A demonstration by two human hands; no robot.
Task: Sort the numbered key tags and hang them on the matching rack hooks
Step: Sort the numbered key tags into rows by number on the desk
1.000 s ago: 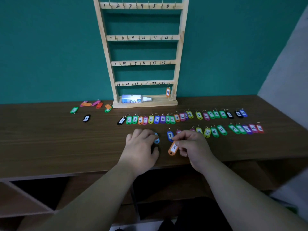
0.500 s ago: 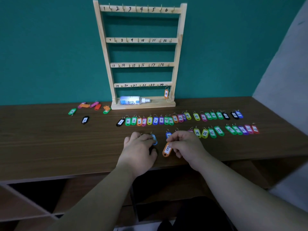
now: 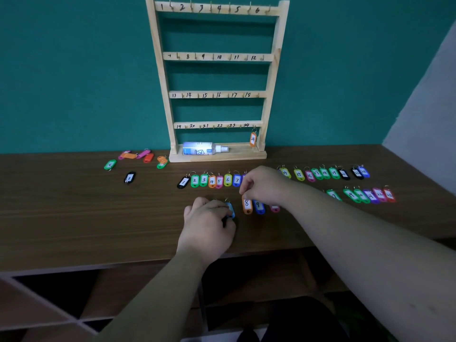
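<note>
Right grip (image 3: 265, 185) above orange 8 tag (image 3: 247, 204)

Extends the right arm in from the lower right, with the right hand (image 3: 265, 185) at centre, knuckles up, fingertips pinching the top of a tag (image 3: 247, 205). Rests the left hand (image 3: 209, 224) just below centre, palm down, fingers curled, grip hidden.

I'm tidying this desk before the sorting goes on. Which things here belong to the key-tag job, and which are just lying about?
Job:
wooden rack
orange tag 8, pinched by the right hand
blue tag under the left hand
rows of numbered tags
orange tag 24 on its hook
loose tags at the left

Lying about:
spray bottle on the rack's base
</note>
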